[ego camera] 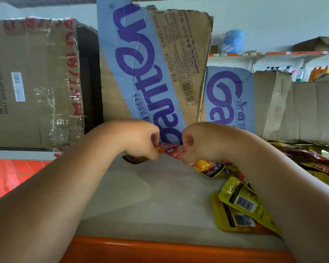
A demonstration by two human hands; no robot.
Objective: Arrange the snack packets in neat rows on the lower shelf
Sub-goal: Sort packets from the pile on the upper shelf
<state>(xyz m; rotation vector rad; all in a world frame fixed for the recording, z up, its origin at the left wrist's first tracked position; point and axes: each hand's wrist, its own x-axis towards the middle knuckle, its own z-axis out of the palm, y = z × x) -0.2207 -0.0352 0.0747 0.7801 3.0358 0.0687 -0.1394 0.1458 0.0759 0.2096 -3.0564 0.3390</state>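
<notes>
While yellow packets lie jumbled nearby, the left hand and right hand pinch red packets in curled fingers at the back of the shelf, seemingly squaring a row.

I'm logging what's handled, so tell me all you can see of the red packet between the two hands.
The red snack packet looks like glossy, crinkled film with white print too blurred to read. The left hand pinches one end, the right hand the other, so only its middle shows, at the back of the pale shelf.
</notes>
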